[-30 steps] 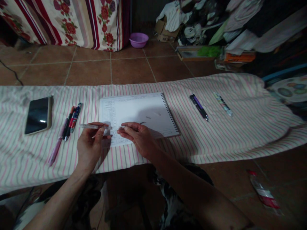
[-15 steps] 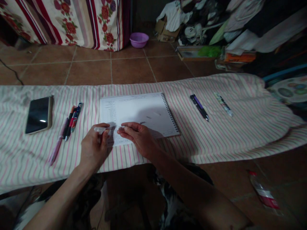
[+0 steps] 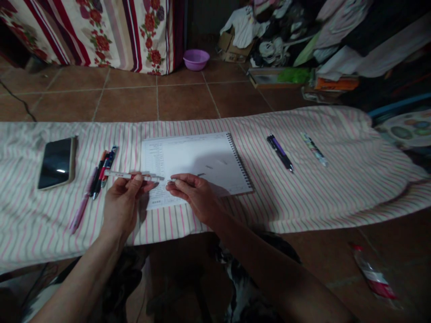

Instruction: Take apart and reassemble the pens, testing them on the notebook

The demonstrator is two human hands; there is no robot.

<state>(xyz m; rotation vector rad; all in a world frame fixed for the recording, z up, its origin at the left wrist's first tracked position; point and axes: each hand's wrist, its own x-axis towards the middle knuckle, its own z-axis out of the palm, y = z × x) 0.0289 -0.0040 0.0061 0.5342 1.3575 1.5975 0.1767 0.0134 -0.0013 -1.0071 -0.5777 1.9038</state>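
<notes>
Cloth-covered bench (image 3: 323, 193): one, long, striped in pink and grey; bearing all items below.

Spiral notebook (image 3: 182, 152): one, lying flat, coil facing right, printed columns running down its left side; sitting before the person, probably so that both hands can work over it.

Left hand (image 3: 121, 199): thumb and fingers clamping on a clear-and-red pen beside the notebook's left edge.

Right hand (image 3: 197, 194): fingertips pressing together on a small piece over the page; a fine pinch, seemingly because so little is showing to grip.

Phone (image 3: 56, 162): one, lying screen up at the left, well apart from the hands, apparently out of their way.

Left pen group (image 3: 98, 176): several, lying close together between phone and notebook, presumably for easy reach.

Dark pens (image 3: 280, 153): lying side by side, right of the notebook.

Patterned pen (image 3: 314, 149): lying singly beyond them.

Clear-and-red pen (image 3: 119, 174): pointing towards the right hand, probably being held level to line up with it.

Small piece (image 3: 173, 180): pale, mostly hiding behind fingertips; identity unclear.

Loose bits (image 3: 209, 167): few, lying on the page.
</notes>
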